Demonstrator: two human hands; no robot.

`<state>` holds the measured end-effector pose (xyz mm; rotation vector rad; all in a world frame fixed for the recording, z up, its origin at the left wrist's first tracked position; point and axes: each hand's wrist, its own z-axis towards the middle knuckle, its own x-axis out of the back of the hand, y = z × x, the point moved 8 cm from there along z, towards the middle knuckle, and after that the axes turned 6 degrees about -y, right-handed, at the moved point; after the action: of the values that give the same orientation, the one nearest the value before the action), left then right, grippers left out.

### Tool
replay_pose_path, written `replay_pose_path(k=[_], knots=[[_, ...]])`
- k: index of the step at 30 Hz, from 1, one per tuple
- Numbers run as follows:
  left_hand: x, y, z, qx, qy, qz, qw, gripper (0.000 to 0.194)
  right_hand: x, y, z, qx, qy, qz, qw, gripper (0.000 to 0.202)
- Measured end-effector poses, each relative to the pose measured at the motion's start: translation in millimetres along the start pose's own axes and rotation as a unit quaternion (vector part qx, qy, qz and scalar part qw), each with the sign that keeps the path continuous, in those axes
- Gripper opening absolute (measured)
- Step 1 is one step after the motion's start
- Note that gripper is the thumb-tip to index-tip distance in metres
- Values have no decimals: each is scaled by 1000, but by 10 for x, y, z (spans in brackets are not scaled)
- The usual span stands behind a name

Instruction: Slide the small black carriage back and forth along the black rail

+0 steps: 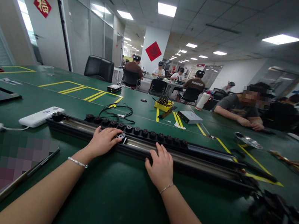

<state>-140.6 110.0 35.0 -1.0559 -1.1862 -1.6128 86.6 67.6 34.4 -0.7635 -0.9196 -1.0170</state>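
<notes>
A long black rail (200, 168) with a shiny metallic channel lies across the green table before me. In its channel sits a small black round part (122, 136) with a pale marking. My left hand (102, 142) reaches over the rail, its thumb and forefinger closed at the left side of this part. My right hand (161, 167) rests on the rail's near edge and channel, fingers spread, holding nothing. Right behind runs a second black strip (202, 151), and a row of several black round knob-like parts (145, 132) stands along it.
A white power strip (41, 117) and a tablet-like device (18, 176) lie left. Beyond the rail are black cable (118, 112), a yellow box with wires (163, 104) and a grey box (190, 117). Dark tangled parts (278, 213) lie right. A person (242, 109) sits across the table.
</notes>
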Motion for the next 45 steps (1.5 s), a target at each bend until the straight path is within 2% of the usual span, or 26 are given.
replay_pose_path(k=[7,14,23,45], knots=[[14,9,0,-2,1,6,1000,37,-6,-1,-3,-1,-4,-3,1000,22],[24,55,9,-60,12,-16,998,42,-14,3,-3,-3,-5,4,1000,20],[-23,19,10,-28,-2,-9,1000,43,-15,7,2,-5,-9,1,1000,20],[25,96,27,-57,13,-40,997,43,-16,5,-4,-4,-5,1,1000,20]])
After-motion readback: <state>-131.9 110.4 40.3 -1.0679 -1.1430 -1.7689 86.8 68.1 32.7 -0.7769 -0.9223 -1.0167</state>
